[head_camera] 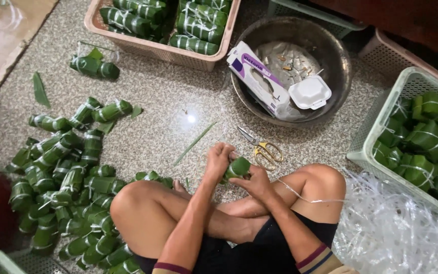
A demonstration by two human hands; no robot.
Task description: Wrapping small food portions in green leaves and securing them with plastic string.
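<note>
I sit cross-legged on a speckled stone floor. Both hands hold one small green leaf-wrapped roll (239,166) above my shins. My left hand (218,160) grips its left end from above, fingers curled. My right hand (255,183) cups it from below and right. A thin clear plastic string (300,195) runs from my right hand over my right knee toward a heap of loose strings (396,228). Scissors with yellow handles (262,148) lie on the floor just beyond my hands.
A heap of tied green rolls (67,177) lies at my left. A pink basket (128,43) of rolls stands at the back, a pale green basket (376,137) of rolls at the right. A metal basin (330,40) holds a box and a white container.
</note>
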